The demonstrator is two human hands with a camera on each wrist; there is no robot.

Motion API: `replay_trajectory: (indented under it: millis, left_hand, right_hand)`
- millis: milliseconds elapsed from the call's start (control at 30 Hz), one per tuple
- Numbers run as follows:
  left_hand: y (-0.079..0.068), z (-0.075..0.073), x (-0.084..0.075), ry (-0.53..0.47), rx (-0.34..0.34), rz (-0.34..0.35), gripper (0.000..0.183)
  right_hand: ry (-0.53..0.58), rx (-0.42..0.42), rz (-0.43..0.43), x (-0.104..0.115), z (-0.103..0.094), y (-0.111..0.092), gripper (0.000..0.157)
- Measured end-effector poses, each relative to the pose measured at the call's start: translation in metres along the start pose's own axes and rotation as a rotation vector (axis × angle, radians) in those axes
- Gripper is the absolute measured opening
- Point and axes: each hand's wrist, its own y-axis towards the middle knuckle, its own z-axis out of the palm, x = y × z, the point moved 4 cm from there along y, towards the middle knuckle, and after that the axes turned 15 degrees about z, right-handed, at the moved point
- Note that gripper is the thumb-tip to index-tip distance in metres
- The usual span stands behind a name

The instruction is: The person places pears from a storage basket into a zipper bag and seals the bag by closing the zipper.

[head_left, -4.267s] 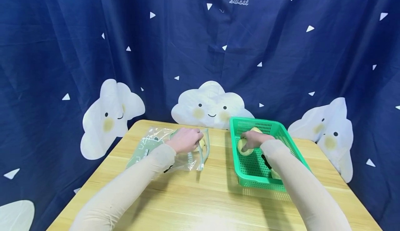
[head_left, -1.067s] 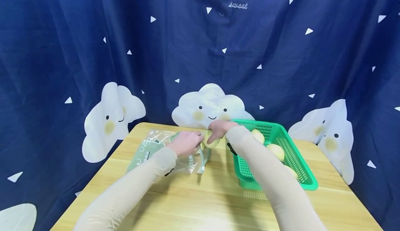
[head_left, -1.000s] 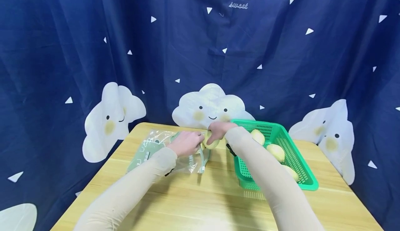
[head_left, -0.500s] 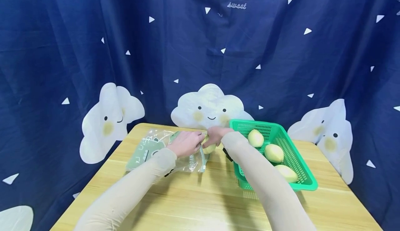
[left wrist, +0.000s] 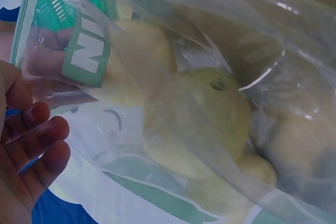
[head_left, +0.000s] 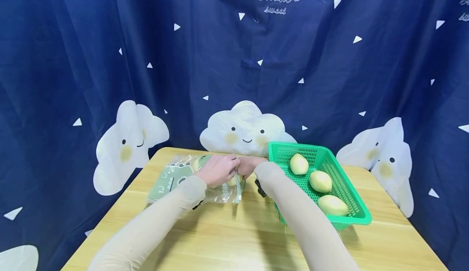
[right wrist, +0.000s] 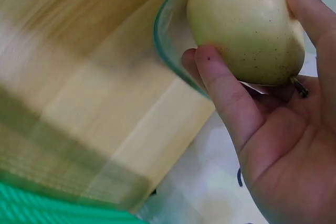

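Observation:
A clear zip bag (head_left: 166,183) with a green print lies on its side at the left, its mouth facing right. My left hand (head_left: 220,169) pinches the upper edge of that mouth. In the left wrist view several pears, one pear (left wrist: 205,119) foremost, show through the plastic. My right hand (head_left: 248,166) is at the mouth, partly hidden behind the left hand. The right wrist view shows its thumb and fingers around a pale yellow-green pear (right wrist: 247,24), stem toward the palm, within the bag's green-edged opening.
A green perforated basket (head_left: 362,210) stands right of the bag, under the right forearm's far side. Inside it lie three pears, one pear (head_left: 320,181) in the middle. Both rest on a wooden table (head_left: 220,238); a blue cloud-print curtain (head_left: 234,59) hangs behind.
My right hand has taken a pear from the basket, carried it left to the bag and moved into the mouth with it. The left hand has stayed at the bag's edge.

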Motion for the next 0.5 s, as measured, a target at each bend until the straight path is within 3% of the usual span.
replay_trajectory:
  millis: [67,200,267,367,500]
  left_hand:
    - [-0.001,0.002,0.0,0.001,-0.014,0.0,0.008]
    - [-0.001,0.001,0.003,-0.014,-0.041,-0.002,0.008]
    - [-0.002,-0.002,0.004,-0.016,-0.054,0.0,0.008]
    - [-0.002,-0.004,0.005,-0.012,-0.062,0.005,0.008]
    - [-0.002,-0.004,0.006,-0.02,-0.05,0.004,0.008]
  right_hand:
    - [0.041,-0.017,-0.048,0.003,0.003,0.003,0.038]
    - [0.686,0.093,0.039,0.002,0.009,0.005,0.022]
    - [0.913,0.176,0.039,0.002,0.011,0.006,0.022]
    - [1.013,0.246,0.063,0.004,0.011,0.006,0.02]
    - [1.034,0.3,0.162,0.002,0.012,0.006,0.018]
